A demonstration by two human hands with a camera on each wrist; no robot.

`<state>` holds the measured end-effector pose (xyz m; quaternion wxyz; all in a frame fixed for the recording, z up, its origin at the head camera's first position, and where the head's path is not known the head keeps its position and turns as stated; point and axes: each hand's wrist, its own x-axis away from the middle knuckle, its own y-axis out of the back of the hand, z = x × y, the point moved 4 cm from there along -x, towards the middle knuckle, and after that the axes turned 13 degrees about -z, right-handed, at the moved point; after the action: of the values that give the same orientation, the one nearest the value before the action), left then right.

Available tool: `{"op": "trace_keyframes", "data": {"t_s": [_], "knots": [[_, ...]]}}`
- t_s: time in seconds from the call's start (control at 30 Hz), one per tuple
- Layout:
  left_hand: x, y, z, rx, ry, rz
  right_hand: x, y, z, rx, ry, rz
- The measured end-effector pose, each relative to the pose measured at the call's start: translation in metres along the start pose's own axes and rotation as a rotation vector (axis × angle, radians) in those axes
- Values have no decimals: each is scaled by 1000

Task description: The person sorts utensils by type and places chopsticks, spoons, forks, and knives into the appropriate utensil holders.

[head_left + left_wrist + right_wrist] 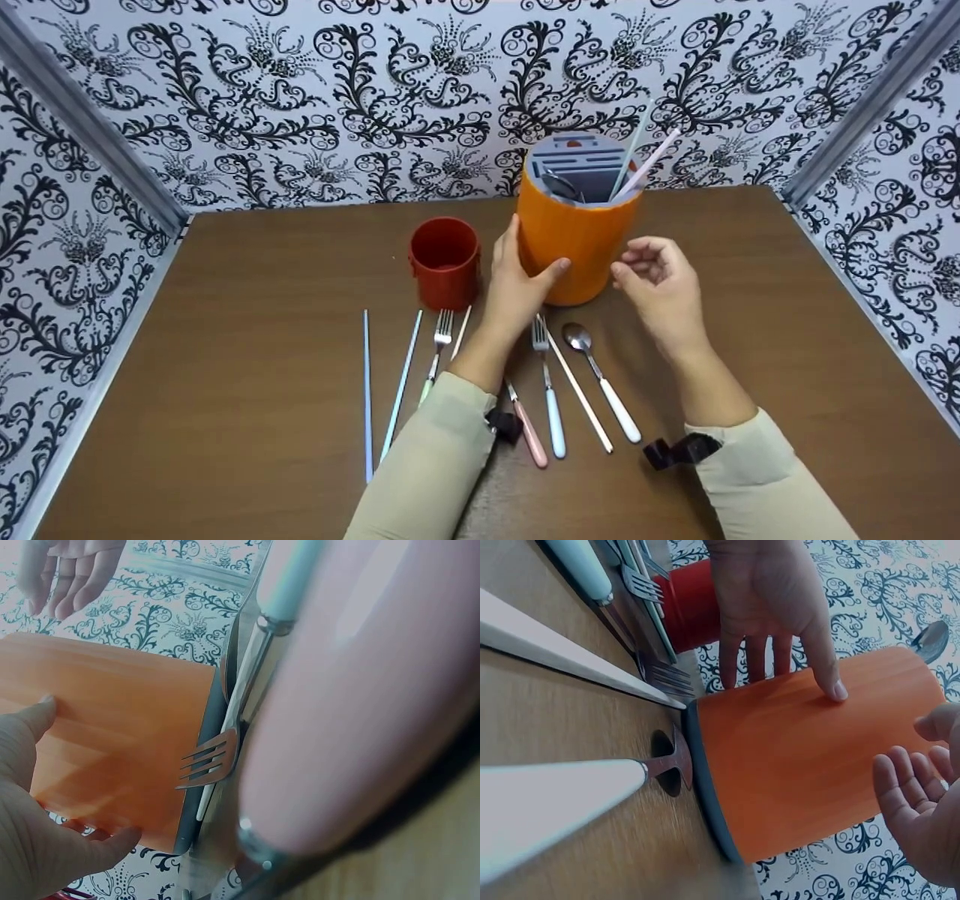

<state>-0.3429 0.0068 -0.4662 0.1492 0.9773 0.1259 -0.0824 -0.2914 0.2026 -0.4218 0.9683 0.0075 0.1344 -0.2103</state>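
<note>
An orange cutlery holder with a grey slotted top stands toward the back of the table. A spoon, a pale green chopstick and a pink chopstick stick out of it. My left hand grips the holder's left side, thumb across the front, fingers round the side. To the right of the holder, my right hand is apart from it, fingers loosely bent and holding nothing. In front lie a white-handled spoon, a blue-handled fork and a pale chopstick.
Left of the holder stands a red cup. Two blue chopsticks, a green-handled fork, another pale chopstick and a pink-handled utensil lie on the brown table. Patterned walls enclose the table's back and sides.
</note>
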Motion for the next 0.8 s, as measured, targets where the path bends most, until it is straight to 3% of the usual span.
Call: {"op": "trace_keyframes", "data": {"t_s": [0.13,0.53,0.8], "knots": [[-1,0,-1,-1,0,-3,4,0,0,114,-3,87],[1,1,-1,-4,12,7,8,8,-9,613,70,376],[1,1,-2,1,17,5,11,13,-15,770,29,510]]}}
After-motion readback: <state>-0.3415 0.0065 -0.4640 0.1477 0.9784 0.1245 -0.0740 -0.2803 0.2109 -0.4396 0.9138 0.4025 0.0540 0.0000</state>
